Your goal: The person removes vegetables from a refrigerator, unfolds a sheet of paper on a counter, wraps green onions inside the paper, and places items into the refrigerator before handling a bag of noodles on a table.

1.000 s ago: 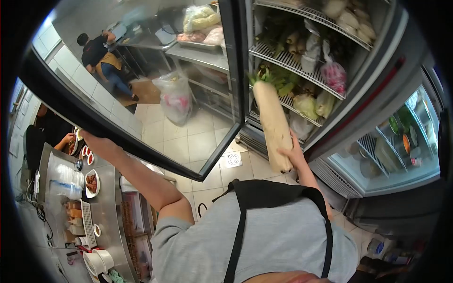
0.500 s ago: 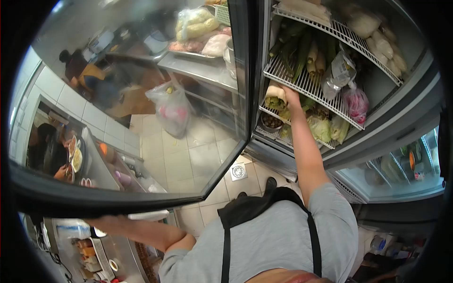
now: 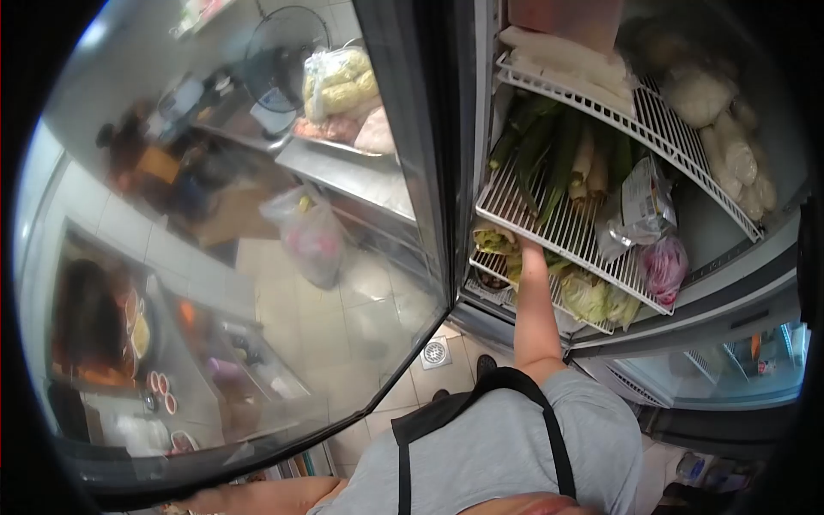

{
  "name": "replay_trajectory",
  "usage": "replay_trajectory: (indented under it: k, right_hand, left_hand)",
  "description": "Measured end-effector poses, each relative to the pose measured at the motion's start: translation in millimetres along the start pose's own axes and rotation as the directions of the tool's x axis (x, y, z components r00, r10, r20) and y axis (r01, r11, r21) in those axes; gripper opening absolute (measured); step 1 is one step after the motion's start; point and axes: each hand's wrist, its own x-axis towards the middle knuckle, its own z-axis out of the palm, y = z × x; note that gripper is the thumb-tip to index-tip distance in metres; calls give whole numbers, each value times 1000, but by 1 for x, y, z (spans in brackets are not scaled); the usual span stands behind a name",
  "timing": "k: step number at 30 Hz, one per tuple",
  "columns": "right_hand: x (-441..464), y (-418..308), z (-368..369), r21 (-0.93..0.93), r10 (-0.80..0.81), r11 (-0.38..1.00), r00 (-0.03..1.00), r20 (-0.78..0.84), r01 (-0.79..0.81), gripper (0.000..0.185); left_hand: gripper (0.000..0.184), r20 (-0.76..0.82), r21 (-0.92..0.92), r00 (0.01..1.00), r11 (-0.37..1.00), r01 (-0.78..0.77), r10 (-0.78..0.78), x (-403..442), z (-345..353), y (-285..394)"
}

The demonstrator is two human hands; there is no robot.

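Observation:
My right hand (image 3: 531,250) reaches into the refrigerator beneath a white wire shelf (image 3: 549,219). The shelf hides its fingers, so its grip cannot be made out. Beside it on the lower level lies a pale wrapped bundle (image 3: 494,238) with green leafy ends facing out. Lettuce (image 3: 585,294) rests to the right of my forearm. At the bottom left, my left hand (image 3: 206,500) is blurred at the edge of the glass door (image 3: 378,390), its fingers not distinguishable.
Upper shelves hold leeks (image 3: 558,159), a silvery package (image 3: 644,206) and a pink bag (image 3: 663,270). Through the door show a plastic bag (image 3: 309,240) on the floor, a steel table with bagged food (image 3: 339,86), a counter (image 3: 184,378) and blurred people.
The pale bundle has gone from in front of the refrigerator onto its lower level, with my right hand reaching in. My left hand and the door edge have shifted lower in view.

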Motion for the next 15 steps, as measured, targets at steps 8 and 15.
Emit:
replay_trajectory:
  k: [8, 15]
  right_hand:
    - [20, 23, 12, -152, 0, 988, 1000, 23, 4, 58]
    - [16, 10, 20, -217, -80, 973, 997, 13, 81, 57]
  left_hand:
    - [51, -34, 128, 998, 990, -52, 56, -15, 36, 1]
    - [52, -3, 133, 998, 990, -56, 56, -17, 46, 1]
